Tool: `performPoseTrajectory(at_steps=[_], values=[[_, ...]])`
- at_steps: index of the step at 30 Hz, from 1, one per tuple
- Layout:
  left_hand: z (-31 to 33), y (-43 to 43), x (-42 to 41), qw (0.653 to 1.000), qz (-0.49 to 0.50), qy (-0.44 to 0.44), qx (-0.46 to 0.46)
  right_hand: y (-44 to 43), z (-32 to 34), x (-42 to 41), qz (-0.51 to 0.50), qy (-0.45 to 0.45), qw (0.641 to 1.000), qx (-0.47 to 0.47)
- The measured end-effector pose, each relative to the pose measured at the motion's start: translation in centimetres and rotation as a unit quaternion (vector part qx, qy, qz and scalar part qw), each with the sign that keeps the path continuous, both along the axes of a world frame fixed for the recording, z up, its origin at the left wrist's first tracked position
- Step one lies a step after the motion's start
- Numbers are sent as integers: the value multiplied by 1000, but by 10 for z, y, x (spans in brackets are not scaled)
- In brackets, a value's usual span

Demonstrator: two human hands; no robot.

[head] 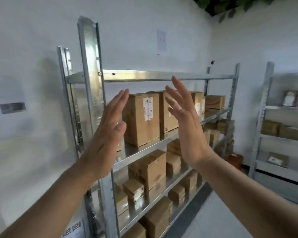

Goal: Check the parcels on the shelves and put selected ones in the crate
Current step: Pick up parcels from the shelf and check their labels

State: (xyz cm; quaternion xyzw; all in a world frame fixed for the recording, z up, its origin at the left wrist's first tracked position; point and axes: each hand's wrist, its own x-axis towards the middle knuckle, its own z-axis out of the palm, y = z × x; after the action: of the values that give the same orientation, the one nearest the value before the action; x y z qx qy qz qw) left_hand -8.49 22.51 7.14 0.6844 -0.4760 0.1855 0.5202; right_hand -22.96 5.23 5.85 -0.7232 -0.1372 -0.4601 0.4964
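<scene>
I am holding the left grip (107, 134) up in front of the rack's near post (91, 66), fingers straight and pressed together, carrying nothing. Just right of it, the tall parcel (141, 119) is standing at the left end of the second shelf (141, 152), close to the front edge. Its long axis is running vertically, and its labelled face is pointing toward me.

The right grip (187, 127) is hanging with fingers spread, also empty, in front of the neighbouring parcel (168, 125).

I am judging the risks this way. The parcel is standing tall, so uneven pressure from the two sides could be tipping it off the edge. The neighbour is sitting so close that it could be getting dragged along. The crate is not showing.
</scene>
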Motion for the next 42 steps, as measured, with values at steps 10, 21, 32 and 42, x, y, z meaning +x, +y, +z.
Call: performPoseTrajectory(at_steps=[10,21,32,42], values=[[11,-253,-116,992,-115,-53,-11,-239,19,-96,-91,-11,996,22],[-18,-525,-36,977,-206,-38,-34,-487,-8,-42,-164,25,986,26],[-38,-842,142,965,-261,-6,-12,-786,-12,113,-246,44,967,55],[-53,-1112,246,974,-225,-19,20,-1073,-35,225,-226,40,970,78]])
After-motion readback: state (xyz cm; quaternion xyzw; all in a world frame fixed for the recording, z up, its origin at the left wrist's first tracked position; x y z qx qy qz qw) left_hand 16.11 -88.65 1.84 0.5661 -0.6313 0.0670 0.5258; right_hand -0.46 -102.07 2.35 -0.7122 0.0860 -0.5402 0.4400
